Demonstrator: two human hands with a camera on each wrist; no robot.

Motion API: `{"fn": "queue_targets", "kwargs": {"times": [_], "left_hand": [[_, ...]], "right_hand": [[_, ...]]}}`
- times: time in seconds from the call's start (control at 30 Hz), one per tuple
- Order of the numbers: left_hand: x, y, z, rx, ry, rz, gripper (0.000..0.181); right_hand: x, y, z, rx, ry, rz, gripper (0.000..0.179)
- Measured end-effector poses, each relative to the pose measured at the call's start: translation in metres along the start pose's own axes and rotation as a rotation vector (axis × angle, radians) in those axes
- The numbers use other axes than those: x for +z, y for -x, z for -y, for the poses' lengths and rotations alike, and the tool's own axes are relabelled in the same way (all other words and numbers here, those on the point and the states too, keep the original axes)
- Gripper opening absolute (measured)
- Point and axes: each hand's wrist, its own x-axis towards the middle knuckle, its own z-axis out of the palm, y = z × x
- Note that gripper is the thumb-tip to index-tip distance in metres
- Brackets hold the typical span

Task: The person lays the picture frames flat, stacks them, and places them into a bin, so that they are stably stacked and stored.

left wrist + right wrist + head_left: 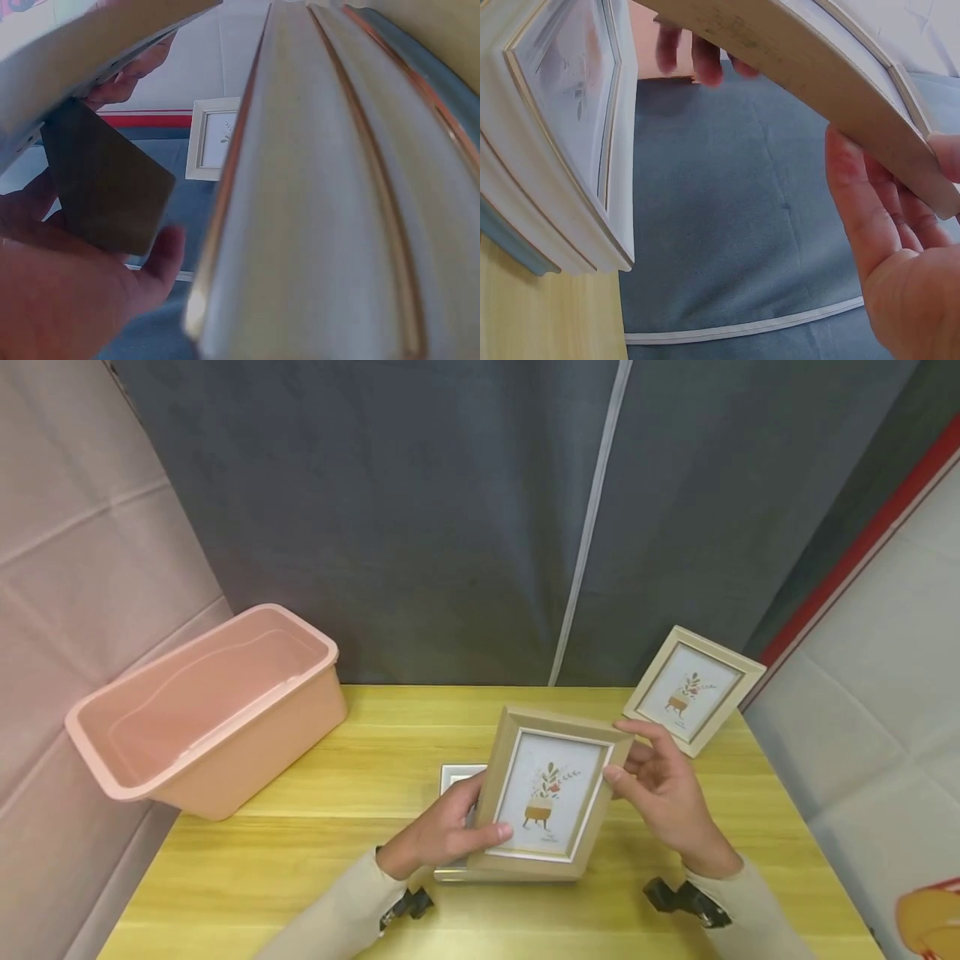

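A beige picture frame [615, 752] with a potted-plant print is held tilted above a stack of frames [547, 150]. My left hand [450, 827] grips its left side, thumb over the front border. At the upper right edge, my right hand [667, 793] pinches it between thumb and fingers. In the left wrist view, a dark stand flap [109, 180] sticks out behind the held frame, by the left hand's fingers. The stack lies on the table directly underneath, mostly hidden from the head view; several layered edges show in the wrist views.
Another cream picture frame [738, 664] stands tilted at the table's back right, with a similar print. A pink plastic bin [262, 743] sits at the back left. Grey cloth [375, 527] hangs behind the wooden table [300, 860].
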Motion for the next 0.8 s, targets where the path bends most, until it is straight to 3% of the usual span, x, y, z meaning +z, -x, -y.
{"fn": "queue_targets", "kwargs": {"times": [0.27, 0.5, 0.8], "left_hand": [[0.001, 0.011, 0.002, -0.066, 0.039, -0.055, 0.064], [0.003, 0.019, -0.001, -0.155, 0.226, -0.128, 0.065], [0.003, 0.029, 0.002, -0.100, 0.279, -0.241, 0.069]], "right_hand": [[0.000, 0.000, -0.008, 0.043, -0.028, -0.048, 0.059], [-0.002, 0.001, -0.014, 0.111, -0.017, -0.135, 0.061], [0.001, 0.004, -0.024, 0.068, -0.218, -0.184, 0.058]]}}
